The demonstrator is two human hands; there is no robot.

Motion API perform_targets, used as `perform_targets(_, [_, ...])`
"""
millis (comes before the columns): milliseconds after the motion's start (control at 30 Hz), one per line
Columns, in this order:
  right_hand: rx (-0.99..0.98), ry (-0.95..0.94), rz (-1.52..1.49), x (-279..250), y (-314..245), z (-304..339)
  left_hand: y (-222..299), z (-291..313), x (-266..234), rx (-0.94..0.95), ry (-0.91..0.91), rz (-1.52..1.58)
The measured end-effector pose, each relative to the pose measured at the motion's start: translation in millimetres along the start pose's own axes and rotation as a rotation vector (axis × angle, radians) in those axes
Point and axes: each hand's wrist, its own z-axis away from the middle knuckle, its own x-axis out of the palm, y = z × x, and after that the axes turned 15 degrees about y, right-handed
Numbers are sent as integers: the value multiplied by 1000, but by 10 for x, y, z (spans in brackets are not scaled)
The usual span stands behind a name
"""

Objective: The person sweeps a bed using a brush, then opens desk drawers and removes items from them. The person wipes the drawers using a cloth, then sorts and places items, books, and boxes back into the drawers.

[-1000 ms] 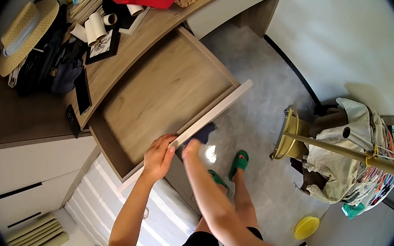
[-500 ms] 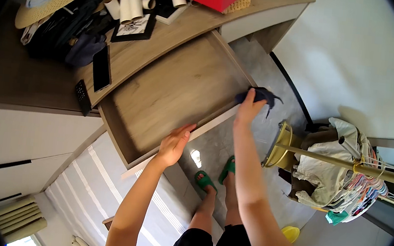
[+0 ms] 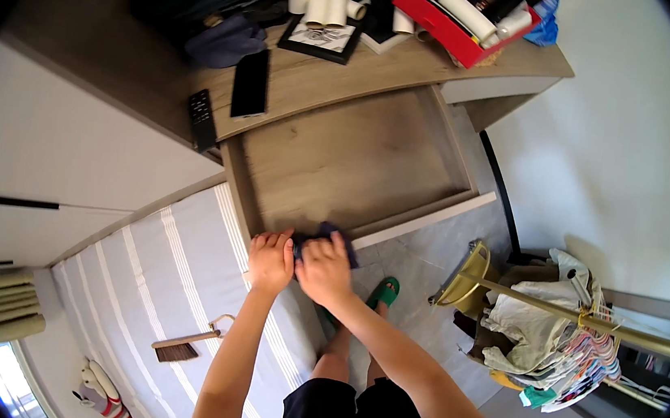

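A wooden drawer (image 3: pixel 357 158) is pulled out of the desk, its bare wood-grain bottom showing. My left hand (image 3: pixel 270 263) grips the drawer's front panel (image 3: pixel 424 220) near the left corner, fingers bent over the top edge. Right beside it, my right hand (image 3: pixel 324 269) presses a dark navy cloth (image 3: pixel 346 243) against the same edge. The cloth is bunched under the fingers and partly hidden by them.
On the desk (image 3: pixel 399 69) lie a phone (image 3: pixel 251 86), a remote control (image 3: pixel 201 119), cardboard rolls (image 3: pixel 317 5) and a red box (image 3: pixel 459 34). A bed with a brush (image 3: pixel 176 350) is at left; a clothes rack (image 3: pixel 632 332) with hangers stands at right.
My right hand has carried the cloth leftward along the front panel, from the right corner to beside my left hand. My left hand has shifted toward the left corner. The view has turned.
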Motion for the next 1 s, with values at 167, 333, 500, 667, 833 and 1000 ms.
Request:
perform_targets(167, [-257, -133, -136, -15, 233, 23, 70, 116, -45, -275, 18, 270])
perform_targets(333, [-61, -243, 168, -598, 937, -27, 179, 295, -117, -266, 60, 124])
perform_targets(500, [19, -389, 390, -556, 1448, -88, 258, 410, -163, -250, 37, 79])
perform_targets(667, [434, -280, 284, 14, 1565, -407, 228, 418, -131, -369, 46, 139])
perform_targets(833, [-363, -739, 72, 841, 1222, -343, 300, 274, -165, -522, 113, 313])
perform_targets(1000, [-486, -602, 78, 1298, 1196, -651, 300, 102, -132, -555, 209, 259])
